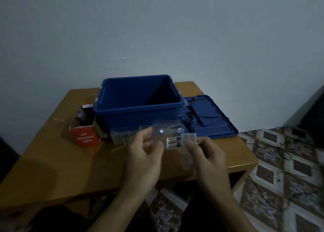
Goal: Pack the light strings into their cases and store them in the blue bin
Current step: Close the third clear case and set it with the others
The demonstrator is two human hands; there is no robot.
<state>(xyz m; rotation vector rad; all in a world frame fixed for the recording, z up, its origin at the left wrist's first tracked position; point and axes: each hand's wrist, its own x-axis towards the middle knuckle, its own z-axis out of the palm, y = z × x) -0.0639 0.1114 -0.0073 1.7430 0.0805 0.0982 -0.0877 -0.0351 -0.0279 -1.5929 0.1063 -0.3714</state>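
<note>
Held in the air between both hands: the clear plastic case (166, 132), just in front of the blue bin (136, 108) and above the table (52, 161). It is transparent and glossy, with a printed label (173, 141) at the lower right. Contents cannot be made out, as the frame is dim and blurred. The case's left edge is pinched by the left hand (144, 153), fingers curled. The right end is pinched by the right hand (205, 156) at a small pale flap (188, 138).

Step judged: the case is being opened or readied, with nothing visibly packed yet. Nothing is seen in the bin's visible interior. A dark light string (191, 117) is lying loose on the blue lid (215, 126), right of the bin.

Next move: the case needs to be spread open, then the string coiled tight and fed in without snagging.

A red box (85, 138) and a second clear case (119, 135) are set left of the hands, by the bin's front.
</note>
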